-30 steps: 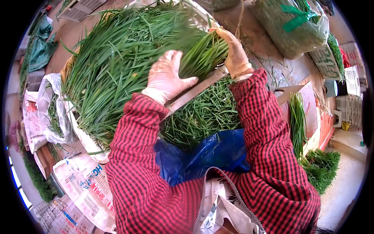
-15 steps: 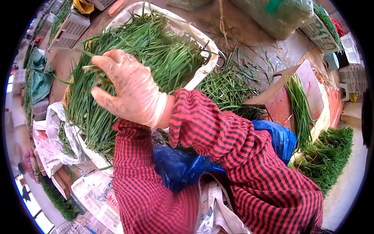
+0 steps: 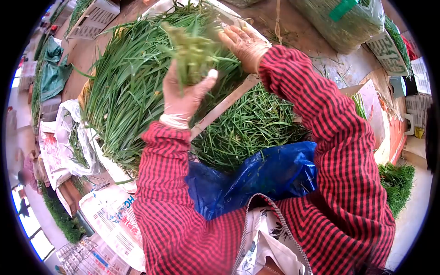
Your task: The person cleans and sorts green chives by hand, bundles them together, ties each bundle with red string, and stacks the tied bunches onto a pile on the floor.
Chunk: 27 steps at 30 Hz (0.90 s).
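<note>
My left hand, in a thin pale glove, grips a bunch of chives with its pale cut ends toward me. Motion blurs the bunch, and its leaves stretch off toward the right. My right hand, also gloved, is beside those leaves with its fingers stretched out; whether it touches them I cannot tell. Under both hands, a large heap of long chives fills a white tub. Loose, tangled trimmings are piled to the right of the tub.
Blue plastic sheeting covers my lap. A board stands at my right, with tied chive bundles below it. A stuffed clear bag sits at the back right. White crates hold more greens.
My right hand has swung right and away from the heap's left side. My left hand, hidden before, now shows with the bunch, tilted and blurred, above the middle of the heap.
</note>
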Motion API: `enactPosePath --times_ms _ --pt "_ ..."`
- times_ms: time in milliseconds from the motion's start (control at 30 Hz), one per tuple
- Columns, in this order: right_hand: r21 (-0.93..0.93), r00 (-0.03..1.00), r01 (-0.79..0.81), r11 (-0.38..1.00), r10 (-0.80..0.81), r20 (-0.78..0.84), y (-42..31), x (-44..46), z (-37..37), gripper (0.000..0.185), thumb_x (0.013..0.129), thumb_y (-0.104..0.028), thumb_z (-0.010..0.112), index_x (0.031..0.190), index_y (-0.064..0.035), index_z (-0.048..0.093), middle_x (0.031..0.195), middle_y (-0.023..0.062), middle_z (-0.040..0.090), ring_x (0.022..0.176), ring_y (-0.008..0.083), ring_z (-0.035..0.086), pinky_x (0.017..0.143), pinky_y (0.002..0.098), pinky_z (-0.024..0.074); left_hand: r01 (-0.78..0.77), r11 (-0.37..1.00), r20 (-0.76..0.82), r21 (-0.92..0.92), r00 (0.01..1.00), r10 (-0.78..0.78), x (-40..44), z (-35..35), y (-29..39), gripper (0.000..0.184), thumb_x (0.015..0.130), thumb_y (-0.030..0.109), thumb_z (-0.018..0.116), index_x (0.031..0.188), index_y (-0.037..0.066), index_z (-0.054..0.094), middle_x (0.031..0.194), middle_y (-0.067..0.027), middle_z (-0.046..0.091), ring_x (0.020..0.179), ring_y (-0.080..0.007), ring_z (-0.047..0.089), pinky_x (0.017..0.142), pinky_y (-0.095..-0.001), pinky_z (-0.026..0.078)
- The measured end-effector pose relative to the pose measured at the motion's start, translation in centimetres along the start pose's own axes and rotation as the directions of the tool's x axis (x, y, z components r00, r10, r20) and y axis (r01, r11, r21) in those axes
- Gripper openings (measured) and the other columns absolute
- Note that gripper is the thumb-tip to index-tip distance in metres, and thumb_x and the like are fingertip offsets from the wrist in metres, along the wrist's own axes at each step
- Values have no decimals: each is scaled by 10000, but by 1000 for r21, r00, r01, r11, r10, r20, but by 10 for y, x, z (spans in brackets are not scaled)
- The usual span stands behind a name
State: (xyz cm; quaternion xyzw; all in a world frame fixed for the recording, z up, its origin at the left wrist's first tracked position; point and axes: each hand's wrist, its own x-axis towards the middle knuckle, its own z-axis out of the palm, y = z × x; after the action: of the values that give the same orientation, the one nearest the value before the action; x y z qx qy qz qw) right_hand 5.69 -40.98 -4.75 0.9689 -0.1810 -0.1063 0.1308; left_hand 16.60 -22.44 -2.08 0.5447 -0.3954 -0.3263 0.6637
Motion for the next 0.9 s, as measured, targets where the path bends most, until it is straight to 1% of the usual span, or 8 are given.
enactPosePath --times_ms 67,200,400,467,633,700,767,900 --pt "-173 998 53 983 -49 30 4 19 28 717 888 -255 517 1488 -133 144 1466 107 361 1406 246 250 1175 441 52 90 994 43 -65 995 -87 1 15 2 634 697 -21 760 1270 59 500 1146 -63 614 1033 -183 621 903 -314 527" --pt "-229 991 126 965 -115 64 17 39 35 480 864 -259 572 1284 -118 388 1297 112 488 1262 266 403 1065 410 252 -37 913 61 406 998 13 3 30 -16 603 706 17 777 1246 45 509 1078 -20 636 972 -129 616 873 -266 488" --pt "216 985 -109 970 135 -109 41 34 -20 283 773 -216 696 1029 -101 657 1157 116 601 1108 295 565 922 362 477 -168 320 151 933 985 78 10 29 20 753 651 467 805 1209 52 517 1045 -83 559 1002 -242 547 885 -383 433" --pt "345 958 204 916 -114 -265 46 15 -55 310 760 -229 694 1048 -125 648 1090 118 637 1039 306 604 856 372 504 -139 103 123 985 981 148 9 23 32 888 612 649 736 1206 34 496 1120 -121 522 1068 -268 505 941 -414 383" --pt "468 873 369 803 -128 -470 22 -4 -112 309 737 -243 676 1016 -118 632 915 137 672 867 330 652 754 420 516 -138 294 59 946 963 263 15 -10 35 1283 571 706 725 1471 5 136 1463 -263 267 1382 -348 232 1139 -453 139" --pt "422 801 445 790 -140 -582 4 1 -127 303 704 -217 677 974 -91 623 885 137 662 858 337 649 747 424 516 -35 938 77 344 997 9 12 -14 38 1095 654 377 831 1457 8 185 1411 -214 349 1208 -288 477 1003 -419 404" --pt "409 739 485 773 -112 -664 -12 4 -136 299 692 -177 661 970 -73 623 859 125 651 861 339 648 745 418 521 143 984 67 109 986 -150 15 -37 35 755 689 13 803 1338 13 418 1204 -128 551 981 -174 617 787 -321 558" --pt "473 684 557 683 -52 -728 -31 6 -133 362 723 -120 636 1083 -93 610 1066 126 618 1004 305 609 826 393 505 -92 982 -182 -165 981 61 20 -46 11 631 688 -8 777 1251 19 495 1043 -80 627 940 -161 624 822 -327 546"
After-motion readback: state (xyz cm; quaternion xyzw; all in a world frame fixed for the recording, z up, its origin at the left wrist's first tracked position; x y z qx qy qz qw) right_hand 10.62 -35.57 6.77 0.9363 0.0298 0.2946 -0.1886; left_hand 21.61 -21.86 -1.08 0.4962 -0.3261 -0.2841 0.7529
